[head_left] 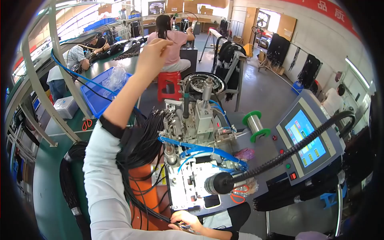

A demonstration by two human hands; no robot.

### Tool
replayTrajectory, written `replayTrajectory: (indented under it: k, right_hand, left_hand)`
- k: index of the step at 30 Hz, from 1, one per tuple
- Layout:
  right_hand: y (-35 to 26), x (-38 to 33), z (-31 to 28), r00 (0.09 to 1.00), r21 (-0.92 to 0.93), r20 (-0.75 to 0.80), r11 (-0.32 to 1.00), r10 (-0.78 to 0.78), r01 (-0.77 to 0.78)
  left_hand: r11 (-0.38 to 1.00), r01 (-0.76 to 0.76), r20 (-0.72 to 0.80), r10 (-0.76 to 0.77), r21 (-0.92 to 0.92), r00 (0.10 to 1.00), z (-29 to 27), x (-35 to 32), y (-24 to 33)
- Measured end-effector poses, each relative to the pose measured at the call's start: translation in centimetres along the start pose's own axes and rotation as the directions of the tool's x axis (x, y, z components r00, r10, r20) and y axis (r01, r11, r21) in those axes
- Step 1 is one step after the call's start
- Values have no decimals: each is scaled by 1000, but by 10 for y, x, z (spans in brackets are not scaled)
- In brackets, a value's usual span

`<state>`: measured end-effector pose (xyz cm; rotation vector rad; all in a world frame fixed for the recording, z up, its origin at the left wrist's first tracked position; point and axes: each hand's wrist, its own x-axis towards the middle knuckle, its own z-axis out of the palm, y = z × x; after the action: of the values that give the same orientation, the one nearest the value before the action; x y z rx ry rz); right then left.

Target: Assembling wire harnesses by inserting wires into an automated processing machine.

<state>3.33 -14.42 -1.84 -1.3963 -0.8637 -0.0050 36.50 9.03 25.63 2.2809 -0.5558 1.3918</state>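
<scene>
My left hand [154, 55] is raised high above the bench, wrist bent and fingers curled together. Whatever those fingers may hold is hidden or too small to make out. Low at the front edge of the machine [204, 120], my right hand [186, 221] is closed around the ends of thin black cables [154, 214]. Small shiny parts show by its fingers, too small to name. A thick bundle of black cables [146, 146] hangs along the machine's left side, beside my left forearm, and runs down over an orange surface [145, 190]. A bright lamp [219, 184] lights the machine's front plate.
At the right stands a control panel with a lit screen [305, 138]. A green-ended spool [256, 126] and a round feeder bowl [204, 83] flank the machine. Red-handled scissors [239, 196] lie near the lamp. A blue bin [94, 94] stands left. Other people sit further off.
</scene>
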Motion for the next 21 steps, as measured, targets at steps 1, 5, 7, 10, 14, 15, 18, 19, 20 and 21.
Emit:
replayTrajectory:
  k: [1, 5, 7, 10, 14, 15, 18, 19, 20, 21]
  right_hand:
    - [-1, 2, 0, 1000, -13, 13, 1000, -2, 2]
    - [-10, 2, -4, 1000, -61, 14, 998, 10, -9]
    - [-7, -1, -7, 1000, -38, -20, 999, -1, 0]
    - [-14, 10, -1, 1000, 19, 17, 1000, -8, 8]
    - [-29, 6, 2, 1000, 109, 21, 994, 15, -17]
    - [-30, 3, 4, 997, 199, 13, 977, 71, -73]
    - [-27, -3, 2, 998, 167, -43, 985, 42, -35]
    - [-24, -6, -1, 998, 44, -46, 998, -51, 53]
    - [-22, -11, -3, 989, -79, -35, 987, -141, 137]
    - [-19, -13, -6, 990, -85, -60, 989, -128, 123]
  left_hand:
    - [1000, 19, 41, -18, -12, 999, -25, -10, 16]
    - [954, 214, 405, -115, -208, 907, -118, -84, 105]
    - [935, 210, 671, 38, -285, 741, -146, -130, 137]
    - [917, 162, 788, 211, -364, 578, -173, -228, 162]
    - [874, 271, 847, 245, -404, 472, -168, -298, 189]
    - [867, 276, 850, 259, -414, 459, -167, -308, 191]
    - [934, 212, 854, 149, -287, 499, -161, -331, 187]
    - [928, 217, 858, 166, -302, 486, -157, -337, 189]
    - [930, 201, 832, 161, -309, 531, -153, -344, 191]
    - [931, 182, 803, 161, -316, 574, -147, -347, 192]
